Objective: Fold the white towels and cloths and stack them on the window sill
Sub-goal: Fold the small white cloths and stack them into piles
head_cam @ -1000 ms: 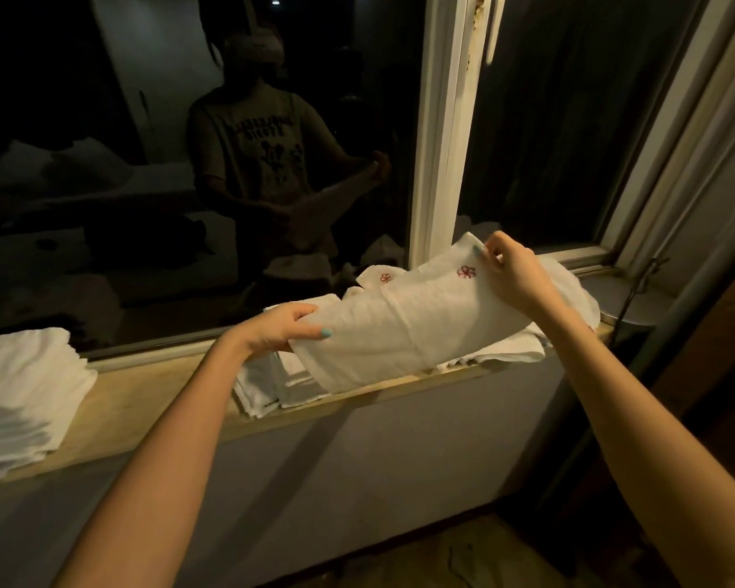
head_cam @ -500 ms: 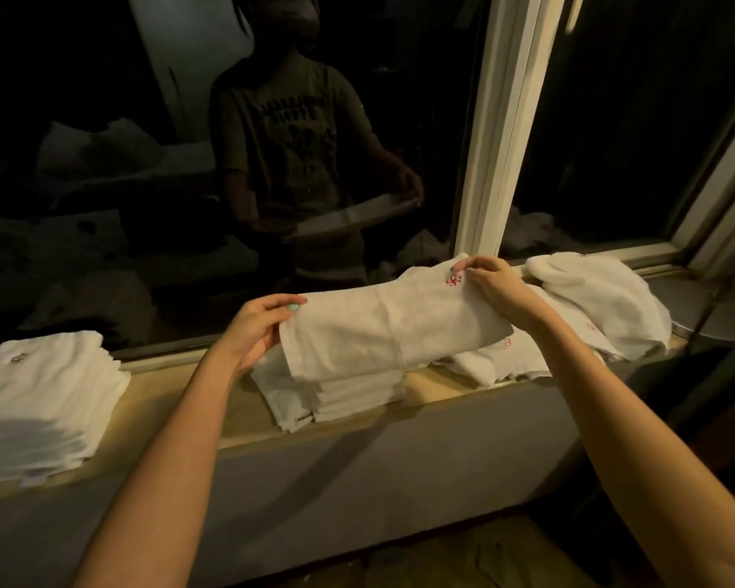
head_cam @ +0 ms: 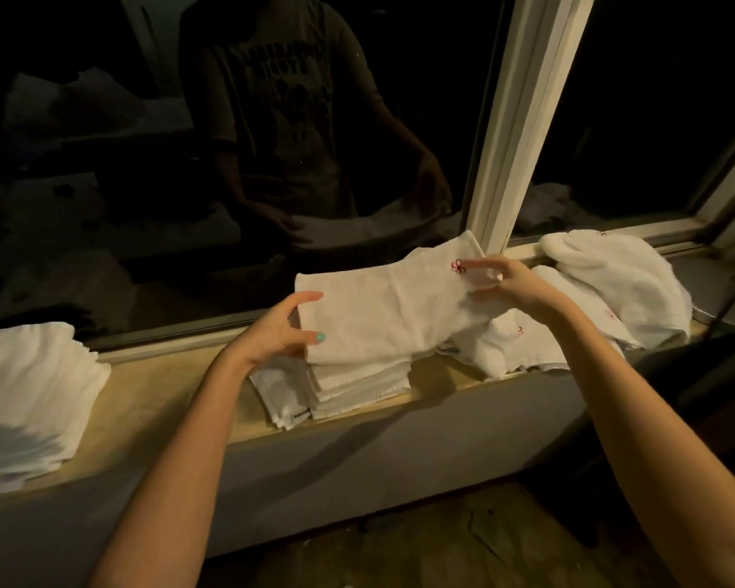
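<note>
Head view: the left hand (head_cam: pixel 281 328) holds the left edge of a folded towel (head_cam: pixel 382 316), thumb on top and fingers spread loosely round the corner. The right hand (head_cam: pixel 506 282) pinches the towel's right end, fingers nearly straight, beside a red stitched flower. The towel stretches between both hands, directly over a stack (head_cam: pixel 357 384) on the sill (head_cam: pixel 166 388); whether it touches the stack is unclear. A loose heap (head_cam: pixel 612 282) lies right of the right hand, and a second stack (head_cam: pixel 26 396) lies well left of the left hand.

The white towel (head_cam: pixel 382 316) bears a small red flower motif (head_cam: pixel 458 266). The left hand (head_cam: pixel 272 337) has a turquoise thumbnail (head_cam: pixel 320 336). The window sill (head_cam: pixel 166 392) is tan.
</note>
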Demonstrator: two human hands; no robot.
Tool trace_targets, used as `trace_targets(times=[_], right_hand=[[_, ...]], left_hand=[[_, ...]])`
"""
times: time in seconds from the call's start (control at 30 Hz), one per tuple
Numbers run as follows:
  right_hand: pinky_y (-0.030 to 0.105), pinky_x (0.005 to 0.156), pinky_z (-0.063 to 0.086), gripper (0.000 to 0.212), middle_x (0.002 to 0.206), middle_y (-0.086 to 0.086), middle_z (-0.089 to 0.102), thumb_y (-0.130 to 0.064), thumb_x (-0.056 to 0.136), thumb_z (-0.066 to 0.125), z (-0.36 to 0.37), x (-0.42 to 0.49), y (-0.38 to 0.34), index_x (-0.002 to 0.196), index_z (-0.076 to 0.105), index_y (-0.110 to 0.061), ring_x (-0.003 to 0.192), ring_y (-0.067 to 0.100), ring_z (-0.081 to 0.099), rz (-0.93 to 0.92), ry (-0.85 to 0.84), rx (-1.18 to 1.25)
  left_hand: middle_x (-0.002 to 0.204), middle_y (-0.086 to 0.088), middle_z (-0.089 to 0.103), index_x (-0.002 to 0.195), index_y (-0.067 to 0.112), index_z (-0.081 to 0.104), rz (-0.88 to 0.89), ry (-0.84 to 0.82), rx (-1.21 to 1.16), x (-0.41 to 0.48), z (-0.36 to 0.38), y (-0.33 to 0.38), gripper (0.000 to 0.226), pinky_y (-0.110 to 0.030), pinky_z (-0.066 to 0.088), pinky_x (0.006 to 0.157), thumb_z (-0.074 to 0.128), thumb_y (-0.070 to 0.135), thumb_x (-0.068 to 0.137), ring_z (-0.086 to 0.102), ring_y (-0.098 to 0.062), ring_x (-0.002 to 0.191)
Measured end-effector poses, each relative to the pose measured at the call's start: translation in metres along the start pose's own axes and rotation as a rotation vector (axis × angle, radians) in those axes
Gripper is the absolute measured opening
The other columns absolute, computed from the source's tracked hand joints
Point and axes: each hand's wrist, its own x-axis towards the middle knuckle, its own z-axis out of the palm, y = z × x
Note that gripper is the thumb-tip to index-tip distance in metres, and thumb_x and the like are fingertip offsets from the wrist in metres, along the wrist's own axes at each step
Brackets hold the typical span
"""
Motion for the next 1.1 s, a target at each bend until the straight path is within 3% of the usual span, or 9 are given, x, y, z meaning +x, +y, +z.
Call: trace_targets(times=[0.1, 0.23, 0.4, 0.5, 0.63, 0.73, 0.87, 1.0, 1.1], right_hand=[[0.038, 0.101, 0.041, 0.062, 0.142, 0.009, 0.038, -0.009, 0.084, 0.07, 0.003, 0.003, 0.006, 0.141, 0.046, -0.021, 0.124, 0.029, 0.043, 0.001, -0.055, -0.294], [0.04, 0.101, 0.04, 0.071, 0.144, 0.012, 0.038, -0.012, 0.083, 0.072, 0.008, 0.002, 0.005, 0.146, 0.038, -0.02, 0.124, 0.032, 0.044, -0.01, -0.028, -0.365], [0.036, 0.095, 0.042, 0.076, 0.145, 0.01, 0.038, -0.002, 0.081, 0.07, 0.024, -0.01, -0.044, 0.147, 0.035, -0.014, 0.123, 0.031, 0.046, -0.187, 0.076, -0.512], [0.034, 0.098, 0.039, 0.077, 0.15, 0.008, 0.032, 0.0, 0.078, 0.067, 0.059, -0.016, -0.08, 0.147, 0.036, -0.015, 0.126, 0.029, 0.045, -0.301, 0.028, -0.571], [0.038, 0.093, 0.046, 0.079, 0.154, 0.006, 0.025, 0.001, 0.078, 0.061, 0.117, -0.015, -0.104, 0.149, 0.031, -0.015, 0.124, 0.031, 0.049, -0.322, -0.104, -0.577], [0.04, 0.091, 0.049, 0.078, 0.154, 0.006, 0.023, 0.0, 0.081, 0.058, 0.153, -0.014, -0.107, 0.151, 0.027, -0.013, 0.118, 0.031, 0.054, -0.327, -0.167, -0.619], [0.041, 0.086, 0.052, 0.075, 0.149, 0.008, 0.029, -0.004, 0.083, 0.057, 0.182, -0.014, -0.109, 0.15, 0.025, -0.015, 0.109, 0.032, 0.057, -0.359, -0.218, -0.609], [0.029, 0.081, 0.047, 0.076, 0.135, 0.008, 0.04, -0.016, 0.089, 0.063, 0.183, -0.018, -0.115, 0.152, 0.019, -0.021, 0.101, 0.026, 0.058, -0.326, -0.322, -0.481], [0.024, 0.08, 0.048, 0.063, 0.126, 0.004, 0.057, -0.017, 0.096, 0.056, 0.167, -0.022, -0.117, 0.15, 0.026, -0.027, 0.089, 0.015, 0.062, -0.265, -0.39, -0.289]], left_hand=[[0.118, 0.003, 0.047, 0.141, 0.029, 0.042, -0.015, 0.034, 0.054, 0.003, 0.005, -0.004, 0.071, -0.017, 0.05, 0.052, 0.07, -0.002, 0.083, 0.054, -0.008, 0.087], [0.124, -0.001, 0.043, 0.143, 0.027, 0.04, -0.023, 0.031, 0.086, 0.004, 0.007, -0.001, 0.075, -0.015, 0.049, 0.052, 0.07, -0.003, 0.082, 0.054, -0.011, 0.086], [0.134, 0.003, 0.046, 0.147, 0.025, 0.035, 0.031, 0.0, 0.084, 0.004, 0.007, -0.008, 0.083, -0.031, 0.053, 0.091, 0.074, 0.002, 0.079, 0.054, -0.017, 0.117], [0.109, 0.009, 0.059, 0.14, 0.024, 0.046, 0.047, 0.07, -0.111, 0.003, 0.008, -0.009, 0.058, -0.019, 0.053, 0.076, 0.065, 0.006, 0.089, 0.061, -0.005, 0.094], [0.124, -0.001, 0.062, 0.127, 0.027, 0.059, 0.029, 0.11, -0.24, 0.005, 0.006, -0.012, 0.03, -0.042, 0.048, 0.098, 0.051, 0.026, 0.099, 0.059, -0.017, 0.114], [0.11, -0.008, 0.069, 0.125, 0.013, 0.06, 0.022, 0.157, -0.346, 0.008, 0.006, -0.01, 0.03, -0.036, 0.056, 0.082, 0.045, 0.025, 0.102, 0.067, -0.022, 0.099], [0.081, -0.001, 0.067, 0.097, 0.017, 0.066, 0.002, 0.213, -0.383, 0.015, 0.005, -0.011, 0.022, -0.023, 0.053, 0.056, 0.044, 0.021, 0.102, 0.065, -0.009, 0.067], [0.073, 0.001, 0.065, 0.087, 0.016, 0.063, -0.017, 0.234, -0.369, 0.02, 0.002, -0.013, 0.025, -0.019, 0.052, 0.053, 0.043, 0.021, 0.102, 0.064, -0.006, 0.06], [0.075, -0.007, 0.061, 0.087, 0.008, 0.064, 0.007, 0.233, -0.333, 0.022, 0.0, -0.014, 0.028, -0.026, 0.053, 0.059, 0.05, 0.029, 0.099, 0.062, -0.017, 0.068]])
